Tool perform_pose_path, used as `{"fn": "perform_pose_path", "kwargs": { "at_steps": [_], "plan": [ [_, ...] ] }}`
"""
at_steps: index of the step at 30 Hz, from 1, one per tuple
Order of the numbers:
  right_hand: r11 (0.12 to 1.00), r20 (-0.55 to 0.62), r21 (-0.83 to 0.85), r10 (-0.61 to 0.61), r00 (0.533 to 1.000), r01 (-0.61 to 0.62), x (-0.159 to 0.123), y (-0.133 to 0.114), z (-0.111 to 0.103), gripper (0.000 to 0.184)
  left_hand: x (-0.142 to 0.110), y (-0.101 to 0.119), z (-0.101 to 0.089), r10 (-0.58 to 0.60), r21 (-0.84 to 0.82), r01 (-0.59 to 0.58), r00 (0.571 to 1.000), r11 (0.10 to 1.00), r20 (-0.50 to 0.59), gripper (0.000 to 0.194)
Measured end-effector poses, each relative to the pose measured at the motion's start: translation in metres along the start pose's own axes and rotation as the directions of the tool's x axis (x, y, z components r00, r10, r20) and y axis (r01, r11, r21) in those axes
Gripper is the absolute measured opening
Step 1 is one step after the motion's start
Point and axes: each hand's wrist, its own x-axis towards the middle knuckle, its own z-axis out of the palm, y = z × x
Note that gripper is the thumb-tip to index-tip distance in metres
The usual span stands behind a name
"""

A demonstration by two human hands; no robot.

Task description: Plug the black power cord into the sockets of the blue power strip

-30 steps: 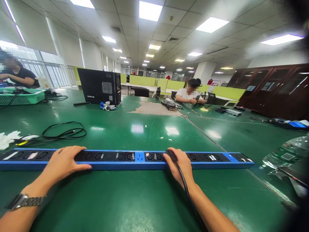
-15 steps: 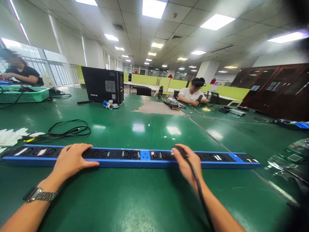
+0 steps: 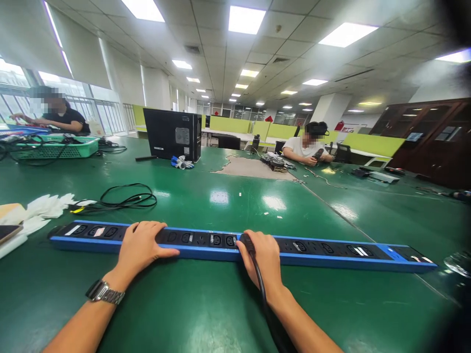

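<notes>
A long blue and black power strip (image 3: 206, 253) lies across the green table, its rows of sockets facing up. My left hand (image 3: 142, 243) grips it left of the middle, thumb along the front side and fingers over the far edge. Near the strip's middle, my right hand (image 3: 265, 250) is closed around a black plug (image 3: 248, 242). From that plug a thick black cable (image 3: 262, 289) runs down toward me. The plug is right over the sockets; my fingers hide its front end, so I cannot tell whether it sits in one.
Behind the strip lie a coiled black cable (image 3: 127, 198) and white gloves (image 3: 46, 208). Farther back stand a black computer case (image 3: 165, 135), blue-white gloves (image 3: 182, 163) and a green basket (image 3: 73, 148). One person (image 3: 307, 147) sits across the table, another (image 3: 68, 117) at far left.
My right hand has moved left along the strip with the plug, from right of the blue socket to about over it. My left hand keeps its grip. The view has turned slightly left.
</notes>
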Motion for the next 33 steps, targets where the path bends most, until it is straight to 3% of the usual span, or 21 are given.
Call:
{"fn": "perform_pose_path", "kwargs": {
  "at_steps": [3, 6, 9, 14, 19, 24, 27, 29, 31, 33],
  "plan": [
    [0.970, -0.061, 0.219, 0.124, 0.990, -0.108, 0.007, 0.004, -0.009, 0.034, 0.000, -0.001, 0.001, 0.000, -0.005, 0.000, 1.000, 1.000, -0.002, 0.067],
    [0.888, -0.107, 0.384, 0.315, 0.943, -0.253, 0.013, 0.000, -0.019, 0.041, 0.000, -0.001, 0.003, 0.010, -0.016, -0.010, 1.000, 1.000, -0.002, 0.069],
    [0.944, -0.032, 0.262, 0.218, 0.976, -0.202, 0.007, -0.023, -0.010, 0.038, 0.000, -0.001, 0.003, 0.008, -0.026, -0.008, 1.000, 1.000, -0.010, 0.069],
    [0.994, 0.026, 0.106, 0.020, 0.999, -0.022, -0.003, -0.079, 0.032, 0.026, -0.001, 0.000, 0.005, 0.009, -0.046, -0.010, 1.000, 0.999, -0.026, 0.065],
    [0.993, 0.097, 0.077, 0.083, 0.992, -0.090, 0.011, -0.099, 0.053, 0.023, 0.000, -0.002, 0.004, 0.007, -0.050, -0.008, 1.000, 0.999, -0.018, 0.065],
    [0.999, 0.211, -0.001, 0.041, 0.977, -0.042, 0.012, -0.105, 0.046, 0.023, -0.002, 0.004, 0.000, 0.033, -0.137, -0.037, 0.999, 0.990, -0.032, 0.070],
    [0.994, 0.290, 0.090, -0.087, 0.953, 0.063, -0.002, -0.086, 0.028, 0.049, -0.003, 0.031, 0.003, 0.201, -0.342, -0.217, 0.976, 0.914, -0.082, 0.076],
    [0.983, 0.290, 0.121, -0.170, 0.942, 0.140, -0.018, -0.054, 0.010, 0.061, -0.002, 0.056, 0.006, 0.284, -0.444, -0.321, 0.947, 0.837, -0.150, 0.056],
    [0.985, 0.219, 0.065, -0.168, 0.961, 0.158, -0.036, -0.009, -0.011, 0.051, 0.002, 0.081, 0.008, 0.223, -0.513, -0.341, 0.934, 0.788, -0.278, 0.028],
    [0.995, 0.109, -0.027, -0.094, 0.990, 0.098, -0.052, 0.038, -0.031, 0.047, 0.007, 0.103, 0.006, 0.071, -0.586, -0.323, 0.909, 0.743, -0.410, 0.022]
  ]
}}
